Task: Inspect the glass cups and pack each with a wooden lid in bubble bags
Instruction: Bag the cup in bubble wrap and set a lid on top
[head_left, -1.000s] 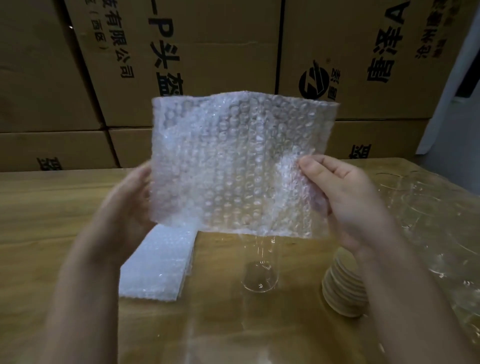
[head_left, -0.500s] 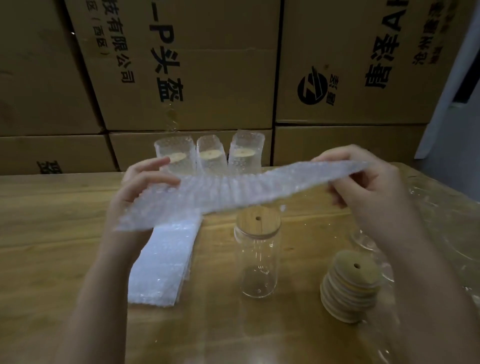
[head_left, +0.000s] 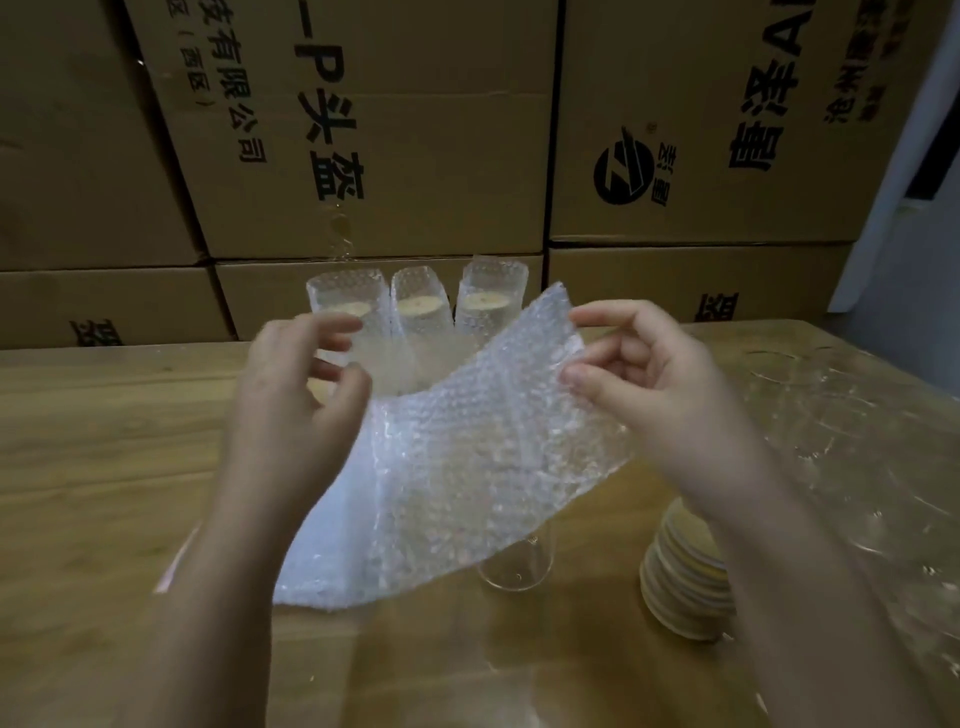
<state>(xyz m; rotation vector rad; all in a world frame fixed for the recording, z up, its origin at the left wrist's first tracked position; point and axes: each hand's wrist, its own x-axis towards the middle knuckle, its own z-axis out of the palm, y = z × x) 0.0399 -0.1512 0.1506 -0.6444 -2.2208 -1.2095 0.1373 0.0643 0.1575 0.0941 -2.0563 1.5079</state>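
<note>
Clear bubble-wrap bag (head_left: 467, 457), frame centre, pinched by right grip (head_left: 649, 374); left grip (head_left: 291, 395) hold unclear; wooden bench (head_left: 104, 441) below, brown cardboard cartons (head_left: 415, 130) behind.

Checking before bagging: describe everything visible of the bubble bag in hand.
The bubble bag is clear, whitish bubble film, limp and creased, held above the table. The right hand pinches its top right corner; the left hand curls at its left edge, grip unclear. Its lower part hangs before the cup, hiding that cup's top.
</note>
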